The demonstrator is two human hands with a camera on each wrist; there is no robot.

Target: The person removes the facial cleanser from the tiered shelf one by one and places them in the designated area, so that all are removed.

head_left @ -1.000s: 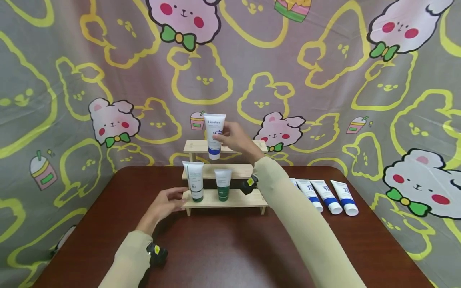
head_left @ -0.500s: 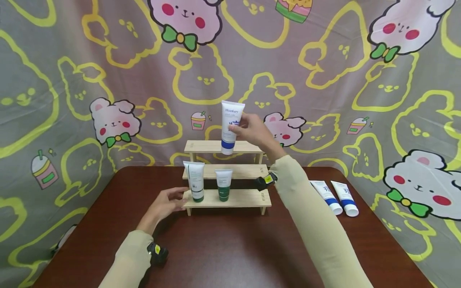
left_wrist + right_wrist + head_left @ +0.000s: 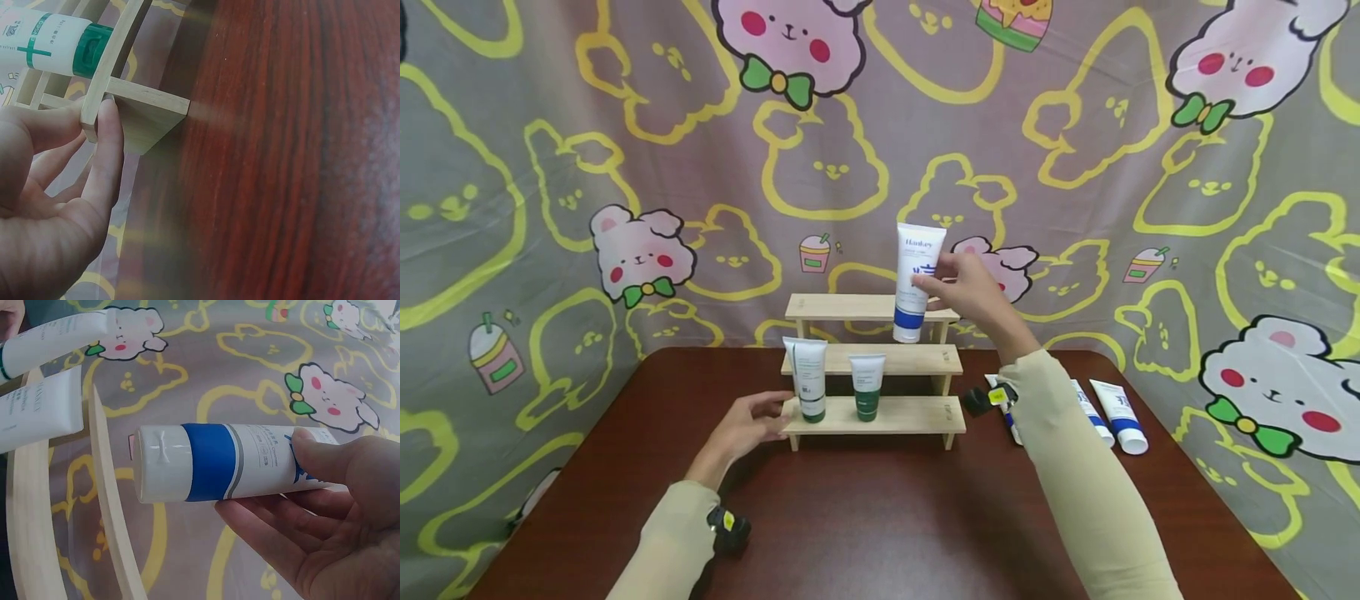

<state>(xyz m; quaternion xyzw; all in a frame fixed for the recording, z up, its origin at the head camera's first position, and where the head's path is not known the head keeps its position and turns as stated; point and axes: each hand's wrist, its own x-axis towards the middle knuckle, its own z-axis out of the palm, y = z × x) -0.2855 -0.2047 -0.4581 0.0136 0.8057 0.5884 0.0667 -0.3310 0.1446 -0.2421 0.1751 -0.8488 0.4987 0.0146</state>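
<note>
My right hand (image 3: 972, 287) holds a white squeeze tube (image 3: 917, 283) with a blue band between thumb and fingers, cap down, in front of the top shelf's right part. The right wrist view shows the tube's white cap (image 3: 164, 464) pointing at the shelf boards. My left hand (image 3: 747, 427) pinches the left end of the bottom board of a three-tier wooden shelf (image 3: 917, 414); the left wrist view shows thumb and finger on the board's end (image 3: 94, 119). Two white-and-green tubes stand on that board: a taller one (image 3: 808, 379) at left, a shorter one (image 3: 867, 387) mid-board.
Several more white-and-blue tubes, such as the rightmost one (image 3: 1120, 417), lie on the dark red table (image 3: 865, 517) right of the shelf, partly hidden by my right sleeve. A patterned curtain (image 3: 700, 167) hangs behind the table.
My right hand has carried the blue-banded tube to the right along the top shelf, rising and then lowering a little. My left hand keeps its place on the bottom board.
</note>
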